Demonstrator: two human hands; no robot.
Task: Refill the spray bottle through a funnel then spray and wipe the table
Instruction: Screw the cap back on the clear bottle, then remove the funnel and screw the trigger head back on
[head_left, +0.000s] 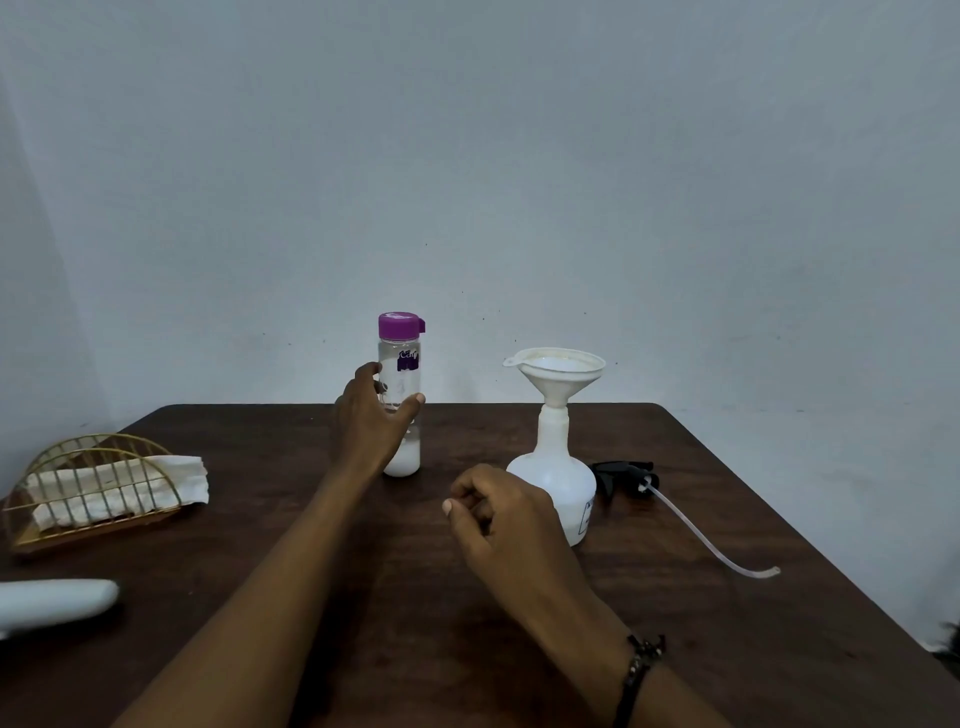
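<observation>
Left hand on the refill bottle, funnel seated in the spray bottle

The left hand (375, 415) grips the purple-capped bottle (400, 395) (upright, little white liquid left) at the desk's (727, 597) 12 o'clock; the right hand (498, 514) hovers loosely curled, holding nothing, beside the white spray bottle (558, 478) carrying the funnel (556, 371) at 2 o'clock.

Wall: we see a plain pale grey-blue wall (519, 156) filling the upper half of the view, bare but for a few small dark specks.
Table: we look down on a dark brown wooden table (727, 597) with rounded far corners, its far edge close to the wall.
Light: we find the room dim and evenly lit, with a soft shadow falling down the wall's left side.
Corner: at far right we glimpse something dark, too blurred to tell.
</observation>
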